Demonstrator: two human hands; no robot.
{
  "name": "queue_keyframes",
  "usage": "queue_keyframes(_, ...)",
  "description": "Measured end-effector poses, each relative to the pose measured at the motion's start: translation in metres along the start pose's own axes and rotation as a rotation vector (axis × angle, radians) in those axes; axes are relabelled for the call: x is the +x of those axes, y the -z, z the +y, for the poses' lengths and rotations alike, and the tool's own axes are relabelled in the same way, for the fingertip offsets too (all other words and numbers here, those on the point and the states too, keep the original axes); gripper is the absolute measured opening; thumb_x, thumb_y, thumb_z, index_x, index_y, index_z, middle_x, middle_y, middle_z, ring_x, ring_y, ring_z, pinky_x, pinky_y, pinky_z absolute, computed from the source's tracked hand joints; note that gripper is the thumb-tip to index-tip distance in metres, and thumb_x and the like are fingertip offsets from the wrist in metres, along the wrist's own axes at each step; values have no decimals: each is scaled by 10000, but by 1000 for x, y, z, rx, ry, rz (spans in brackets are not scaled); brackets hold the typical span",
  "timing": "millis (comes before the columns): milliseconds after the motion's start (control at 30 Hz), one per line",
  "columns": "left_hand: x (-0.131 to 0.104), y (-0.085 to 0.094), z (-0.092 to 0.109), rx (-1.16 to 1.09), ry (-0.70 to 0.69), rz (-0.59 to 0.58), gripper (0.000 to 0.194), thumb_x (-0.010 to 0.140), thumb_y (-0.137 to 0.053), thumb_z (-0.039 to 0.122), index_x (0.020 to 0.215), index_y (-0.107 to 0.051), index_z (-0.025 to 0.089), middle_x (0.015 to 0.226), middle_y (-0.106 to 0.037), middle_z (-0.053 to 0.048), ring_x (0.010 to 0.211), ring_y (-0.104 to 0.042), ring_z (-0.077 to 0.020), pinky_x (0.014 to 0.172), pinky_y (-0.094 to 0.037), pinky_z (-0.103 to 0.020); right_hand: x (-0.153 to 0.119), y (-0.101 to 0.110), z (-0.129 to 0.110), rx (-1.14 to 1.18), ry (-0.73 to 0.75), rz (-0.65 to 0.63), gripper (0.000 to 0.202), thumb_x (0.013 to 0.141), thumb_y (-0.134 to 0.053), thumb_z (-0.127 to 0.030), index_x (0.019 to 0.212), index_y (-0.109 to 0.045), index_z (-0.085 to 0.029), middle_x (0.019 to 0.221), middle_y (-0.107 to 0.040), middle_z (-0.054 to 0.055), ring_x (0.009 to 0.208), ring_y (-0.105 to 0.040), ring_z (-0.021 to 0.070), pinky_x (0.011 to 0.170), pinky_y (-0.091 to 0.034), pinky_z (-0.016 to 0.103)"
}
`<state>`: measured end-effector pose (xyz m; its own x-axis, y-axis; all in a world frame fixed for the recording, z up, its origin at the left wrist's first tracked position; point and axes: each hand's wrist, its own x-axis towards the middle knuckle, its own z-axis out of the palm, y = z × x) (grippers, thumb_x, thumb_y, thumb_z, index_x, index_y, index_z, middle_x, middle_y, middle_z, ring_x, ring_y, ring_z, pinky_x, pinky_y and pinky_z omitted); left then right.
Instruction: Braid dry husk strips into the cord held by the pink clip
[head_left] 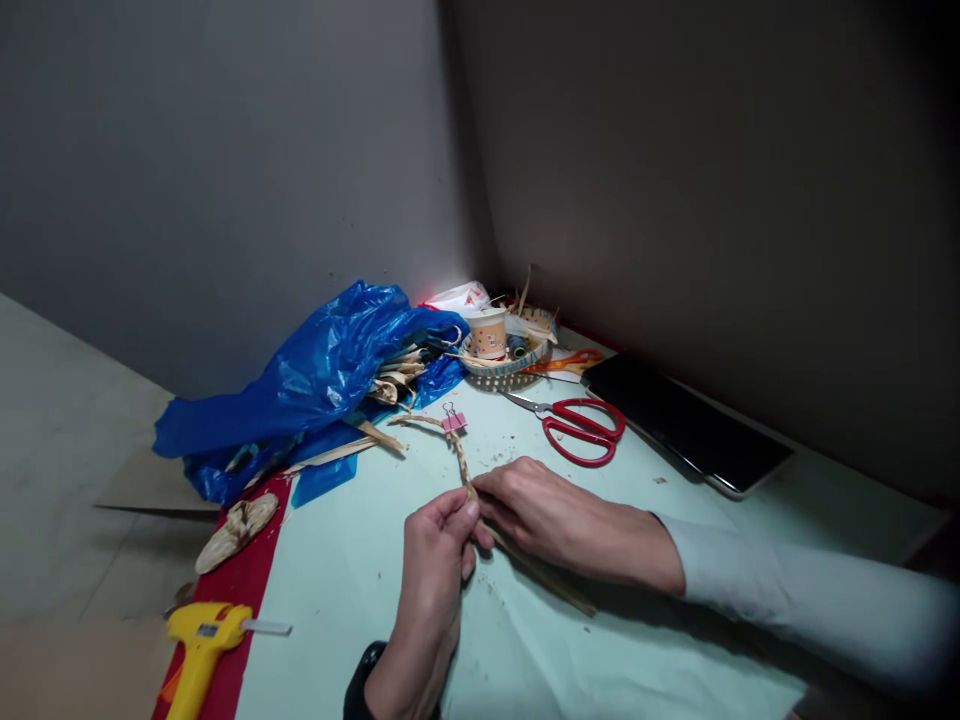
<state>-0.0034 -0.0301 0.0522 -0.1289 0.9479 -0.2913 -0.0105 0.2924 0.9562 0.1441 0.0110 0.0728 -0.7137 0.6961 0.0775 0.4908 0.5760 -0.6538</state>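
braid (463,462) | tan, dry plant fibre, narrow, tightly plaited | runs from far end toward the viewer over a pale green sheet (337,580) | pink binder clip (454,422) clamped on far end, wire handles up | short tail pointing left beyond clip | near end partly hidden | loose strands (555,580) unplaited, slanting to lower right

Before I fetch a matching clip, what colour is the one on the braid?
The clip is pink; it shows best in the head view.
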Motion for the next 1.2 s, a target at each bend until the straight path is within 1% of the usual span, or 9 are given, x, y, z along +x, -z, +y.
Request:
queue_keyframes(133,-1,0,1,112,-24,-33,226,765,-604,342,756,-602,116,468,-620,-21,310,-288,-26,349,-166,-161,1,1,6,19,6,-12,214,888,-467,-136,746,-627,-145,657,-614,38,600,-484,122,605,-309,245)
queue_keyframes(300,0,-2,-2,154,6,-14,193,750,-604,342,789,-511,177,404,-593,20,268,-296,-52,317,-173,-163,1,-4,6,-76,-62,9,196,821,-471,-116,663,-582,-146,619,-581,38,580,-450,121,583,-290,253)
queue_keyframes(400,-2,-1,-1,252,-14,-28,172,803,-572,343,758,-497,195,417,-590,29,277,-312,-63,324,-195,-174,1,-5,4,-66,-80,30,186,798,-468,-108,645,-566,-146,607,-579,35,566,-444,115,583,-291,255)
queue_keyframes(567,-12,-4,7,575,-183,88,165,857,-528,271,705,-499,215,497,-621,12,447,-561,-137,497,-375,-212,2,-4,6,117,-118,71,267,862,-430,-148,668,-613,-140,638,-628,47,628,-514,129,598,-313,246)
queue_keyframes(700,-16,-7,10,753,-252,148,131,851,-512,233,720,-504,237,577,-669,-21,514,-603,-197,557,-369,-261,6,-8,13,317,-86,91,296,888,-441,-197,719,-675,-132,674,-674,35,618,-524,120,593,-320,239)
queue_keyframes(767,-16,-6,10,796,-255,140,131,864,-492,244,735,-511,239,623,-687,-40,545,-608,-215,563,-356,-272,8,-10,15,362,-128,98,287,870,-468,-211,706,-687,-125,651,-667,27,601,-509,117,571,-309,237)
queue_keyframes(900,-18,0,12,882,-250,101,198,895,-444,263,757,-583,232,664,-694,-48,576,-599,-217,586,-350,-286,9,-9,13,338,-219,106,214,788,-511,-171,675,-684,-113,579,-604,0,557,-440,103,516,-252,241)
queue_keyframes(1033,-27,4,17,924,-244,120,262,905,-447,300,788,-669,225,667,-698,-55,592,-613,-225,606,-376,-301,8,-10,9,263,-198,144,202,747,-498,-126,572,-599,-136,509,-503,-30,512,-344,90,511,-222,253)
queue_keyframes(1200,-39,-9,8,1013,-434,159,316,911,-432,232,985,-727,146,838,-754,-150,720,-695,-277,635,-432,-326,6,-15,12,415,-152,157,221,740,-464,-133,521,-468,-159,508,-389,-57,535,-316,90,526,-237,238)
